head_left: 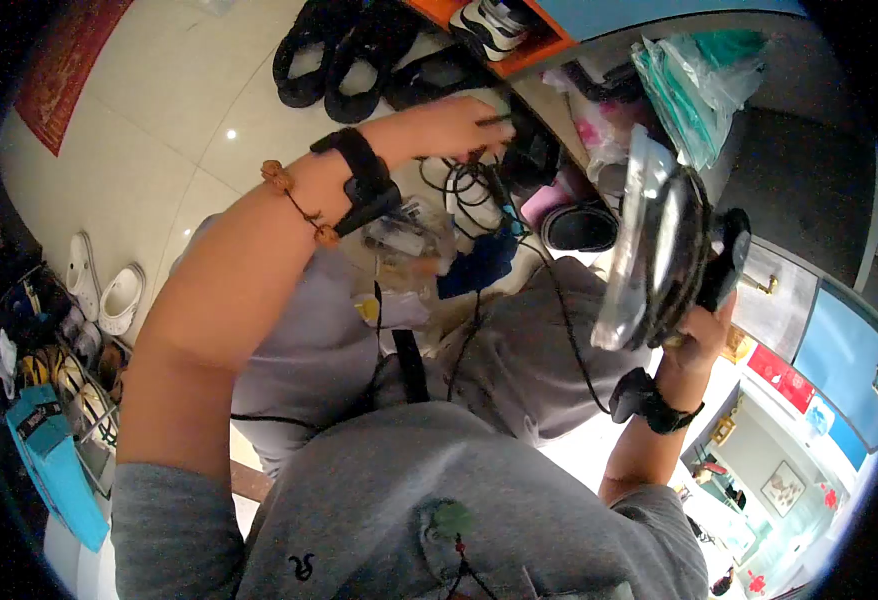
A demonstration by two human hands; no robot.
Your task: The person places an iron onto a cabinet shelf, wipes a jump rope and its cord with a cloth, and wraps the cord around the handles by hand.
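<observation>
Black cable [701,212], teal plastic bag [681,95], white clogs [121,300], grey shirt [369,510]

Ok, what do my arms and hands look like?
Both sleeves are short and grey. Above the left hand: a black strap with a black block, plus a cord bracelet with brown beads. By the right hand: a black band with a dark module, a black cable apparently running to it.

Clear plastic packet [627,250] and coiled black cable [702,215] in right-hand fingers [697,330]
</observation>
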